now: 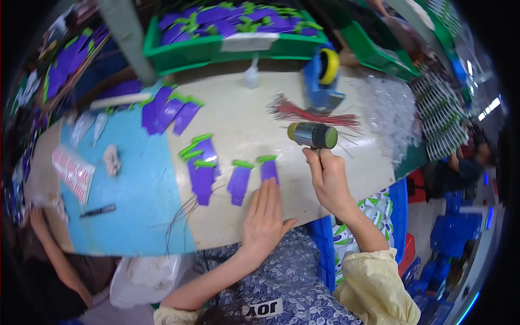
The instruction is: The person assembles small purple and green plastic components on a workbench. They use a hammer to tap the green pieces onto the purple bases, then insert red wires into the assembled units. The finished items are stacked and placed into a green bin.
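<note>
My right hand point(329, 181) is wrapped round the handle of a mallet point(306, 134). The mallet has a metal-banded head with a green face and hangs above the table, apart from the pieces. With fingers stretched out, my left hand point(264, 219) lies flat, its fingertips on the lower part of a purple piece with a green top point(268, 169). Just left of it lies a second purple piece point(239, 182). Farther left, several more purple pieces point(201, 181) overlap in a small pile, with thin dark wires point(183, 215) beside them.
At the back stands a green bin point(216, 56) of purple pieces. Red wires point(314, 115), a blue tape dispenser point(319, 86) and clear plastic bits point(387, 116) lie at right. A pen point(98, 210) rests on the blue mat point(138, 216). Another person's hand point(39, 221) is at far left.
</note>
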Demonstrator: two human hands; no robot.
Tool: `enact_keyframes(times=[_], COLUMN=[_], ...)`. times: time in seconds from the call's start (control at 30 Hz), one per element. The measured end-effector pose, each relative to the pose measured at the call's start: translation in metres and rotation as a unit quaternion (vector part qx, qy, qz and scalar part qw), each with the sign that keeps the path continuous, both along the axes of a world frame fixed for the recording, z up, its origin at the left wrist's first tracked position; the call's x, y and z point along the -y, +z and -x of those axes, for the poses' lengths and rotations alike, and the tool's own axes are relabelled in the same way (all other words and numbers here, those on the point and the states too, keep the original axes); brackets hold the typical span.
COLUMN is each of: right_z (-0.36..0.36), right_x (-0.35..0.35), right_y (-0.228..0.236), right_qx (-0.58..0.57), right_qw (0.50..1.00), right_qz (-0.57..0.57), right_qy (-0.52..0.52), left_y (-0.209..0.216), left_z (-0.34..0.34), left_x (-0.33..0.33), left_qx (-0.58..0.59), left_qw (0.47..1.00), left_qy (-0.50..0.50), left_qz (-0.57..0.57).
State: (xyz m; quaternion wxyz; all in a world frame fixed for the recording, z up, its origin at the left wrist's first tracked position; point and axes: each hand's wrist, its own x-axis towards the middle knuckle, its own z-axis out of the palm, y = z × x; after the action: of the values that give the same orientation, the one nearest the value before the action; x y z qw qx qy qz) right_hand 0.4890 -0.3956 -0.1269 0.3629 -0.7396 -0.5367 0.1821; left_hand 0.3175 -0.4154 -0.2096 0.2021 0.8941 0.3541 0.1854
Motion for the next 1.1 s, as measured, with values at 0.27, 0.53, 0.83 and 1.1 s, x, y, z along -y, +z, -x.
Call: enact_keyframes(times=[0.27,0.53,0.83,1.1], right_z=[0.024,0.0,0.013,0.038], right_x=[0.004,-0.003,0.036,0.047], right_y=[-0.065,-0.074,-0.007,-0.005], right_qx=[-0.003,0.033,-0.153,-0.187], right_qw=[0.998,0.999,0.987,0.979], right_qz=[0.053,0.041,0.025,0.045], right_qy=[0.034,0.008,0.034,0.073], left_y=[-0.012,0.003,0.008,0.008], left_z=[0.027,-0.01,0.081,0.095], left_x=[-0.008,-0.008,-0.053,-0.045], left_qx=[0.076,0.06,0.107,0.329], left_qw=[0.989,0.997,0.947,0.889], left_qy=[0.123,0.035,0.304,0.3], left_qz=[-0.038,0.022,-0.001,0.108])
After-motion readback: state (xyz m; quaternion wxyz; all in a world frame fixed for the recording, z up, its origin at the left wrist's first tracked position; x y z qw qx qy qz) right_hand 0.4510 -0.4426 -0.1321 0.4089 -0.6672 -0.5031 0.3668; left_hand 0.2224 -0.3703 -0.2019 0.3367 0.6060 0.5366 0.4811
